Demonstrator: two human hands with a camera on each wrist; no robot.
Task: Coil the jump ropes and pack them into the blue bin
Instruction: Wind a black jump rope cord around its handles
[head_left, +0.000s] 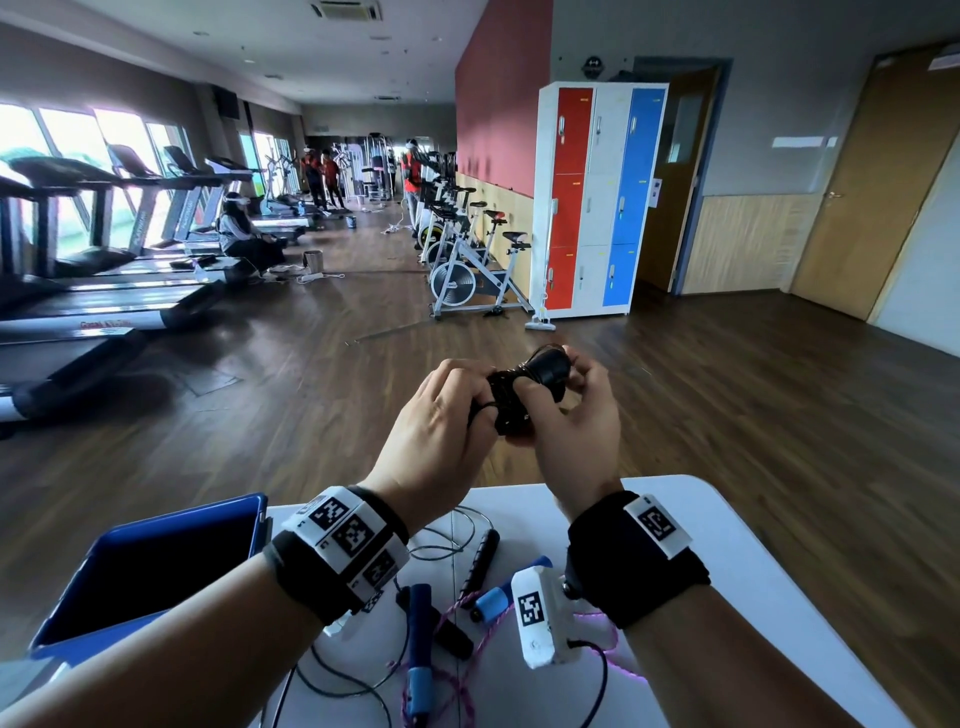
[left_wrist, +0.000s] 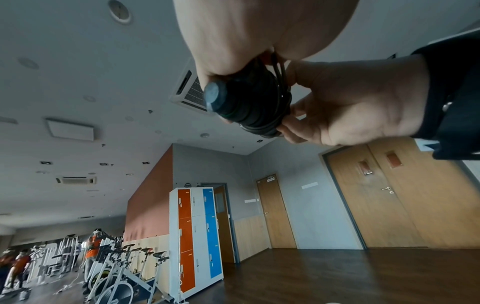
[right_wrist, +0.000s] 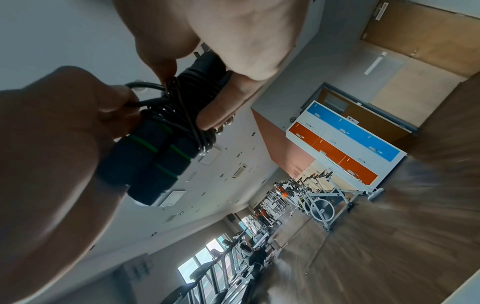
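Observation:
A black jump rope (head_left: 524, 397) is held in the air beyond the table's far edge, its thin cord wound round its two handles. The handles (right_wrist: 150, 162) are black with green rings. My left hand (head_left: 485, 413) grips the handle end and pinches a loop of cord (right_wrist: 141, 87). From the other side, my right hand (head_left: 543, 392) grips the wound bundle (left_wrist: 253, 100) between thumb and fingers. The blue bin (head_left: 104, 558) stands at the table's left, its inside dark. Loose ropes lie below my wrists: one with black handles (head_left: 480, 561), blue-handled ones (head_left: 420, 644), and a pink braided cord (head_left: 467, 670).
The white table (head_left: 737, 561) is small with a rounded far corner. Wooden floor stretches ahead. Exercise bikes (head_left: 467, 270) and coloured lockers (head_left: 597, 197) stand at the back, treadmills (head_left: 104, 270) along the left, with people far off.

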